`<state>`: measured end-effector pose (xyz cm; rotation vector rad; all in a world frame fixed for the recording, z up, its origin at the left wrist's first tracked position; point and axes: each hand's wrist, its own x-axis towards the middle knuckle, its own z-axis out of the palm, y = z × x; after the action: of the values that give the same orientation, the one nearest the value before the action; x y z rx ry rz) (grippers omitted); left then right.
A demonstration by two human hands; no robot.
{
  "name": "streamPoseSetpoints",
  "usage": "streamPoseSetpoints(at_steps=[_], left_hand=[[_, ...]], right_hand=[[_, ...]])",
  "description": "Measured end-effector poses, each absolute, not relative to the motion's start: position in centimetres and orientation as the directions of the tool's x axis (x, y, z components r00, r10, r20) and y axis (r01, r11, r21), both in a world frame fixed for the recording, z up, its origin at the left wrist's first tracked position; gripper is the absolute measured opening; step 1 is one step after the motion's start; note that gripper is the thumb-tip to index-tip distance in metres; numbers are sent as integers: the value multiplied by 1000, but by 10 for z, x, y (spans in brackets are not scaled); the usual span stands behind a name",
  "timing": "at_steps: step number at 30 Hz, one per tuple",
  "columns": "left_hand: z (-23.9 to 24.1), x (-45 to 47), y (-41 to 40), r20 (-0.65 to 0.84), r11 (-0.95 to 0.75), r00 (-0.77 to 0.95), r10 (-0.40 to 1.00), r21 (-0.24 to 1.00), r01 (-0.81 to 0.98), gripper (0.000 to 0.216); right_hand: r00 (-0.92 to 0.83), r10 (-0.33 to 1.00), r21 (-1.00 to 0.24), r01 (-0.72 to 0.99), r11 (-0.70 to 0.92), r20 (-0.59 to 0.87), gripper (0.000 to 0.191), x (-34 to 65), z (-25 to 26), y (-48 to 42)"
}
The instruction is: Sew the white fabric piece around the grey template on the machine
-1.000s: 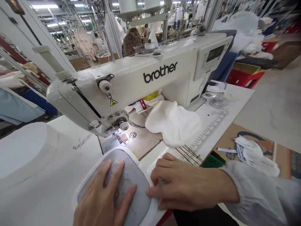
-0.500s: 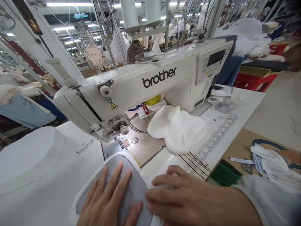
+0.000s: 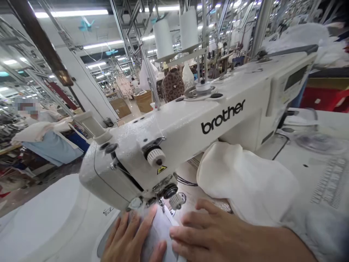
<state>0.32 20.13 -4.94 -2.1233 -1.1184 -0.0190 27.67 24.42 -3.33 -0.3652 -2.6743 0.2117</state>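
My left hand [image 3: 133, 238] lies flat with fingers spread on a grey template with white fabric [image 3: 159, 233], just in front of the needle area. My right hand [image 3: 215, 234] rests beside it, fingers bent and pressed down on the fabric's right edge. The fingertips of both hands sit under the head of a white Brother sewing machine [image 3: 191, 127], close to its presser foot [image 3: 166, 209]. The template is mostly hidden by my hands.
A bundle of white cloth [image 3: 245, 178] lies under the machine arm to the right. White fabric [image 3: 40, 218] covers the table at left. Thread cones [image 3: 174, 32] stand behind the machine. A person [image 3: 35, 120] works at far left.
The view has moved closer and lower to the machine. Both hands have pushed the template and fabric forward, up to the presser foot.
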Motion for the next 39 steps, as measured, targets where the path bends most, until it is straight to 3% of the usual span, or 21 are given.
streamPoseSetpoints(at_steps=[13,17,19,20,22,23,30,39], left_hand=[[-48,-5,210,273,-410,658,701,-601,686,54],[-47,10,203,290,-393,621,728,-566,725,44],[-45,26,198,276,-353,514,812,-469,809,43],[-44,34,195,252,-314,417,873,-365,877,45],[-42,51,193,49,-109,112,993,-59,992,52],[-40,59,192,6,-54,54,998,-20,998,53],[-34,78,190,-13,124,-123,992,142,982,50],[-30,76,190,-40,102,-96,995,196,975,51]], right_hand=[[-906,244,-257,159,953,347,29,277,-32,250],[-898,267,-236,191,953,349,33,277,-32,247],[-883,260,-168,209,963,391,39,277,-35,246],[-875,241,-123,208,970,419,42,276,-37,246],[-860,192,-32,201,979,472,44,274,-43,248],[-859,168,6,195,981,484,45,273,-47,249],[-886,131,137,212,968,444,61,276,-73,253],[-904,188,29,216,976,384,61,276,-66,252]])
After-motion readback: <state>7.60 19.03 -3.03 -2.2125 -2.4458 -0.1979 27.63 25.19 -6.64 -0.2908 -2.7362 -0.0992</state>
